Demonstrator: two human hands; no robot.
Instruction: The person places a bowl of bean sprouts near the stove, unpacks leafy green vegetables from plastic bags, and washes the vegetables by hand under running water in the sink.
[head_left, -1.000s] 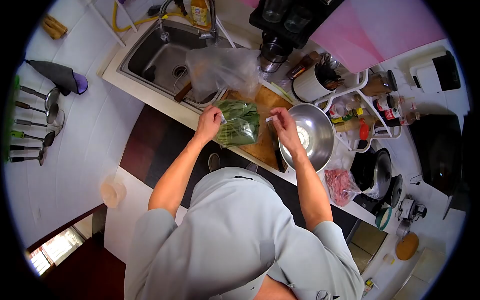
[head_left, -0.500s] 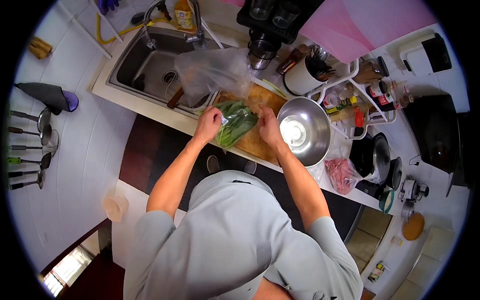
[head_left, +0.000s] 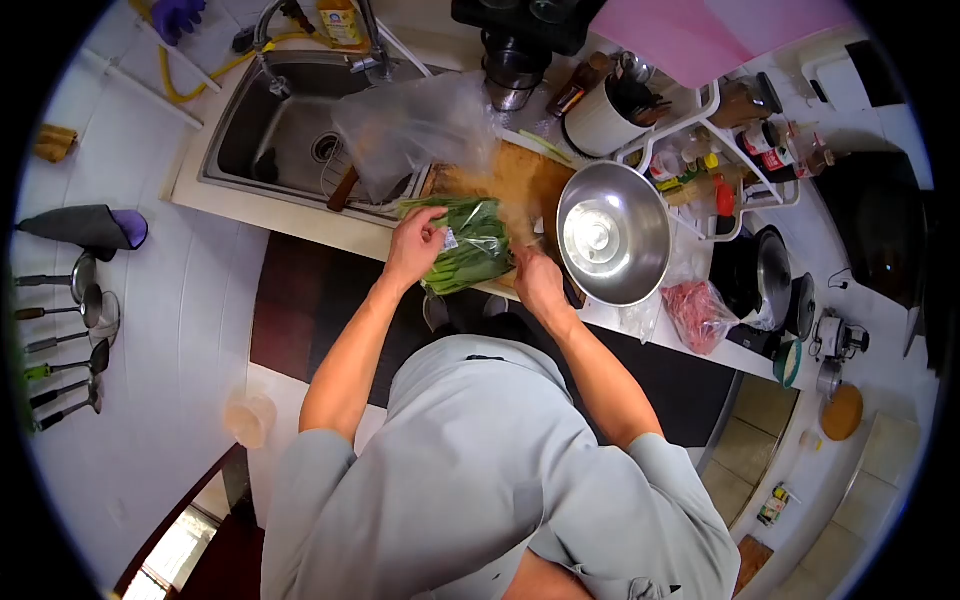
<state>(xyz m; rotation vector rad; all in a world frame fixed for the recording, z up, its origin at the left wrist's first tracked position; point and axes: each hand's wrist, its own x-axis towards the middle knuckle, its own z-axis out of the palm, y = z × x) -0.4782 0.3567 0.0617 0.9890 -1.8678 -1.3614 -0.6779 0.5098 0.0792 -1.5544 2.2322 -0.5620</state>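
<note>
Count by type. Centre: hands, two (left hand (head_left: 412,248), right hand (head_left: 540,278)); bagged greens bundle (head_left: 475,255), one; cutting board (head_left: 545,180), one. Right of centre: steel bowl (head_left: 635,260), one. Upper left: sink (head_left: 235,140), one. Left edge: hanging utensils (head_left: 98,357), six. Upper right: rack bottles (head_left: 722,197), probably four or more; overlap obscures the exact count.

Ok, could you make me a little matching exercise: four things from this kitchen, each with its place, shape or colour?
1. leafy greens
2. metal bowl
3. purple glove
4. bagged food

A. pinkish red
B. at the picture's top edge, left of centre
C. between the left hand and right hand
D. round and silvery

Pairs: 1-C, 2-D, 3-B, 4-A.
</note>
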